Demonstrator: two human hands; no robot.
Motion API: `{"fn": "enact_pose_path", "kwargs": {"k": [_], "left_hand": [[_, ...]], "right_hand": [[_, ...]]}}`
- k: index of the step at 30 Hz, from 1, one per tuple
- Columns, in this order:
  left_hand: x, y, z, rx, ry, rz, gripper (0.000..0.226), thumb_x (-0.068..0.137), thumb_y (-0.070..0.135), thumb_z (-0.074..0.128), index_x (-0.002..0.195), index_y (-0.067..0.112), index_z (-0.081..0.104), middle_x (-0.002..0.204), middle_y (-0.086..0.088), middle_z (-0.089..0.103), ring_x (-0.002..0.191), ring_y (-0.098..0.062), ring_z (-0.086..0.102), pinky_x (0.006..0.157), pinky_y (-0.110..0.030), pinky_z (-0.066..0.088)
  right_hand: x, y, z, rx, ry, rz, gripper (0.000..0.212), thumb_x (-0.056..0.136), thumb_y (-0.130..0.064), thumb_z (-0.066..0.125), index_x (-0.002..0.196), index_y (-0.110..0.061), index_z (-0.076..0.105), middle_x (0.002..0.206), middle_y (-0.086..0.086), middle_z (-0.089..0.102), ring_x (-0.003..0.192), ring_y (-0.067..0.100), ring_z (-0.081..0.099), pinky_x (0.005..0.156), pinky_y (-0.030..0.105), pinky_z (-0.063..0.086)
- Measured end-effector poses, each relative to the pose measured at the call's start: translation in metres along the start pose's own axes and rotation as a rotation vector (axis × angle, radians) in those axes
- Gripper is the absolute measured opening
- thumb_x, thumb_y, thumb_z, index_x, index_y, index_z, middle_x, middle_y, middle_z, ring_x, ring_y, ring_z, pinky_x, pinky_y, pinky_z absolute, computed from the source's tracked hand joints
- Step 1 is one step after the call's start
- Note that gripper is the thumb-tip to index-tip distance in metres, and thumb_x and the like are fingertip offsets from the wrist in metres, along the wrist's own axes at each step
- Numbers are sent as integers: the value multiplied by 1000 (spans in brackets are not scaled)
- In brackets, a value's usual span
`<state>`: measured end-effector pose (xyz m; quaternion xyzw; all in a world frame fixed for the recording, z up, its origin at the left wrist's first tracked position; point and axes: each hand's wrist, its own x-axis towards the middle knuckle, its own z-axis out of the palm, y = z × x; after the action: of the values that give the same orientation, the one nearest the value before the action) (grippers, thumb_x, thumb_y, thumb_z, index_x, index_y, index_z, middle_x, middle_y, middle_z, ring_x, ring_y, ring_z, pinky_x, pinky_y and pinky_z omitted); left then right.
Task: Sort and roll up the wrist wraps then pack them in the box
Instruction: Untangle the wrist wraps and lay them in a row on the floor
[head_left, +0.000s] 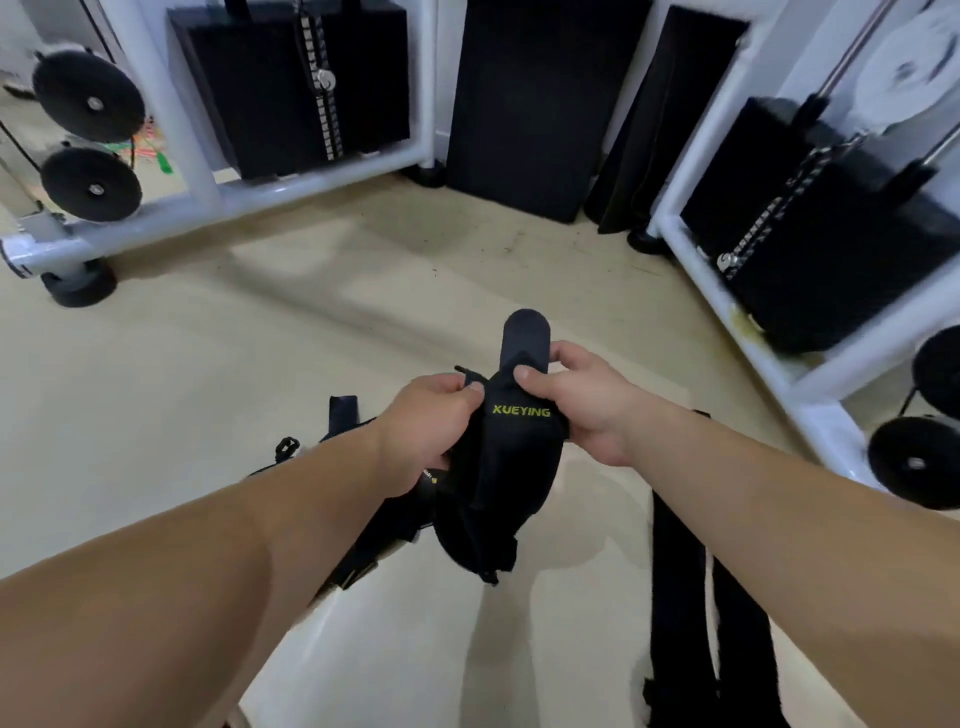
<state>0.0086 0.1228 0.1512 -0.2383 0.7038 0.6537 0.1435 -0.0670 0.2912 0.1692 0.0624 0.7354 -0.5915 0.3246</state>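
Both left hand (436, 421) and right hand (576, 400) pinch the wrist wrap (511, 467), its tip pointing away.

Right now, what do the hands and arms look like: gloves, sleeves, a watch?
Left hand and right hand are ungloved, with no rings, watch or bands visible. Both forearms are uncovered to the frame edge; no sleeve shows.

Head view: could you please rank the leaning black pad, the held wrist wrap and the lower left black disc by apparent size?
1. leaning black pad
2. held wrist wrap, enlarged by nearness
3. lower left black disc
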Motion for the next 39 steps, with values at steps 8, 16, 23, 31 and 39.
{"fn": "enact_pose_path", "kwargs": {"k": [8,16,23,31,39], "left_hand": [[-109,71,26,0,-52,193,22,108,30,59,108,13,73,97,-13,76,81,-24,72,89,-53,64],[-172,68,37,-91,-93,172,31,91,52,66,97,22,73,95,-8,79,86,-28,71,104,-61,51],[-167,72,23,-199,-131,172,25,111,25,56,108,12,77,89,-6,77,72,-20,70,87,-44,59],[-176,77,21,-185,-207,290,16,102,23,71,113,15,79,76,1,75,66,-13,70,74,-31,59],[-171,70,22,-102,-186,357,22,108,31,62,114,26,82,105,-11,81,90,-32,74,91,-46,63]], "right_hand": [[-136,-50,-4,91,131,-77,19,99,-2,64,115,-9,71,110,18,80,93,30,77,83,41,62],[-193,-20,-6,200,289,-155,19,92,-3,80,107,-14,74,99,12,81,95,31,79,91,47,64],[-208,-37,-22,87,194,-311,16,92,1,79,98,-14,80,92,6,81,86,22,77,88,48,64],[-198,-42,-25,134,165,-343,16,90,-4,80,106,-2,80,106,21,80,90,26,77,81,46,68],[-191,-34,-29,140,209,-378,21,93,-6,79,114,-7,79,104,13,83,98,36,79,93,50,63]]}}
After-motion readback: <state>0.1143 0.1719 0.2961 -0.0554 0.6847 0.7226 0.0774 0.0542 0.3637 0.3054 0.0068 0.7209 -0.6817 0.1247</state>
